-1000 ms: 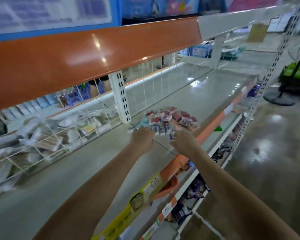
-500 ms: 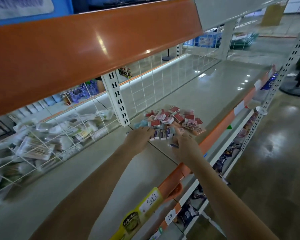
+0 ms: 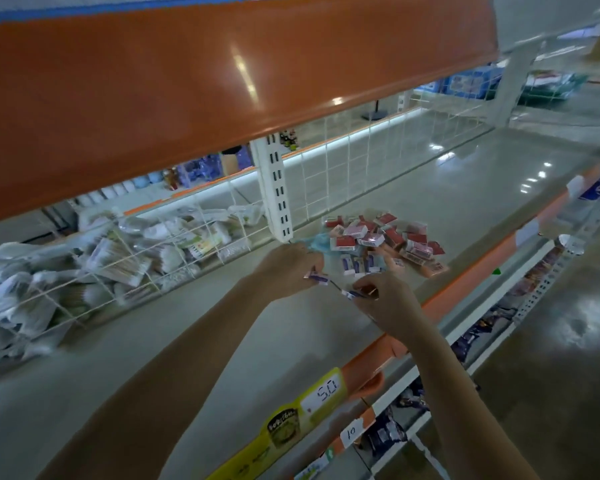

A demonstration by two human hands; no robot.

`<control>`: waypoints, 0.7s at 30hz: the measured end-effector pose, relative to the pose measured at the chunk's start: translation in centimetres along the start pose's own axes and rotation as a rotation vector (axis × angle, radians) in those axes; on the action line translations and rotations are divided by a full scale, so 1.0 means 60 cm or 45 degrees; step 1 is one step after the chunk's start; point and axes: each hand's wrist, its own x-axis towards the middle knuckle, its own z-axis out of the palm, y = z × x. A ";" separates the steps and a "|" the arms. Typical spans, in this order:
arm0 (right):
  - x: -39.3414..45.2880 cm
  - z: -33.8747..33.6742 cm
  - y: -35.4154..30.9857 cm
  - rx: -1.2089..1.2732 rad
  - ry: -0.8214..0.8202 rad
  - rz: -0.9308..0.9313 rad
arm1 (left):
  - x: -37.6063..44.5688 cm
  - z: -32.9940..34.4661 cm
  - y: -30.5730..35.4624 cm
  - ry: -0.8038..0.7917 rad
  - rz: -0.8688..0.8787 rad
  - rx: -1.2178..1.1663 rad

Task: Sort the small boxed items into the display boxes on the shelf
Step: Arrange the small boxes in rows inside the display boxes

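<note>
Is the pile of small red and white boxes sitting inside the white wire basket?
No, the pile of small red and white boxes lies loose on the grey shelf, right of the white wire basket.

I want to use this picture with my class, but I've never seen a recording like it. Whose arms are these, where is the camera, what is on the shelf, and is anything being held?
No machine here: these are a person's two bare arms, filmed by a wide-angle camera worn on the head, looking forward and down. The shelf is a pale shop shelf under an orange one. On it lies a pile of small boxes, red-and-white and blue-and-white. To the left a wire basket holds bagged goods. The left hand pinches a small blue-and-white box; the right hand pinches another small box in its fingers. A yellow price tag reads 50.
</note>
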 end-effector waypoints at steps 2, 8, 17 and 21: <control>-0.001 0.015 -0.017 0.034 -0.022 -0.028 | -0.038 -0.014 -0.008 0.104 -0.101 -0.123; -0.017 0.051 -0.109 0.163 -0.194 -0.161 | -0.188 -0.049 -0.032 0.264 -0.408 -0.263; -0.088 0.143 -0.289 0.397 -0.595 -0.429 | -0.459 -0.097 -0.028 0.398 -0.848 -0.337; -0.138 0.192 -0.376 0.358 -0.725 -0.561 | -0.582 -0.109 -0.020 0.461 -0.988 -0.290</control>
